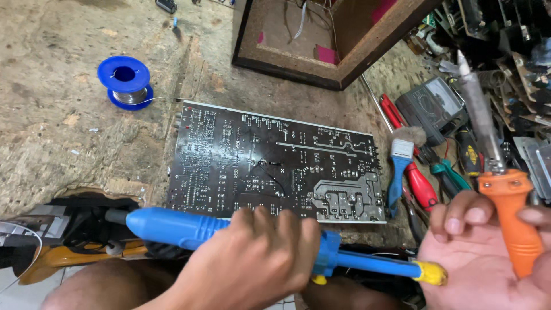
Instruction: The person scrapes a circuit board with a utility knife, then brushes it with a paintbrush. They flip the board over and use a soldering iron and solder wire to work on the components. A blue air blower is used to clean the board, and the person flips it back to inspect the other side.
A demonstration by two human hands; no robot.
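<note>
- The left hand (252, 258) wraps its fingers around the middle of a blue desoldering pump (189, 227), which lies almost level across the bottom of the view, its yellow-tipped plunger (431, 273) pointing toward the right hand.
- The right hand (488, 252) is palm up and grips the orange handle of a soldering iron (505, 201); the metal shaft rises up and slightly left, its tip near the top right clutter.
- The plunger end sits just beside the right palm; whether it touches cannot be told.
- Just beyond the pump lies a dark circuit board (275, 163), solder side up, flat on the worn wooden bench (51, 103).
- A blue spool of solder wire (126, 80) stands well to the left of the board, a strand of wire trailing toward the board's corner.
- To the right of the board lie a blue-handled brush (400, 166), red-handled screwdrivers (416, 181) and a green-handled tool (450, 175).
- A grey multimeter (430, 106) rests behind them.
- An open wooden cabinet (321, 40) stands behind the board.
</note>
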